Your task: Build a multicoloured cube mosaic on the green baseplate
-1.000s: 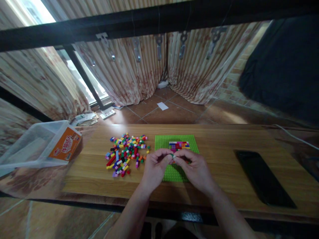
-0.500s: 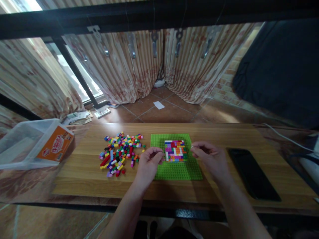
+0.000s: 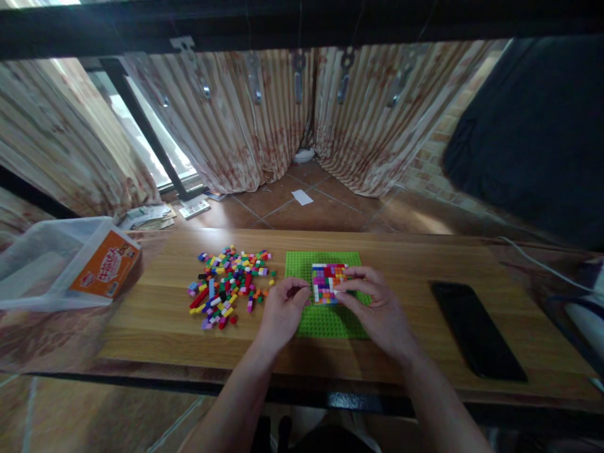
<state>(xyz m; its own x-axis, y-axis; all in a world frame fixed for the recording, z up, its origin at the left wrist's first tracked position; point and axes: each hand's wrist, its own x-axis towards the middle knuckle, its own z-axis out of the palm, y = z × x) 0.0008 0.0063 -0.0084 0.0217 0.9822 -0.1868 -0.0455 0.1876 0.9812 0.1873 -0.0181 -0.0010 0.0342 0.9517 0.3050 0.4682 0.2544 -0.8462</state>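
Tub (image 3: 87, 242) on your left, curtains (image 3: 278, 138) behind, wood table (image 3: 415, 267) across, black slab (image 3: 476, 327) right. Your left hand (image 3: 283, 314): thumb and index nearly meeting, pinch unclear. Block square (image 3: 324, 283): flat, multicolored, on green plate (image 3: 318, 324). Right hand (image 3: 380, 308): fingers bent over its right side, can't tell if pinching.

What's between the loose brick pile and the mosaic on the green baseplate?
In the head view, wooden tabletop beside the loose brick pile, then the left margin of the green baseplate, with the left hand over part of both.
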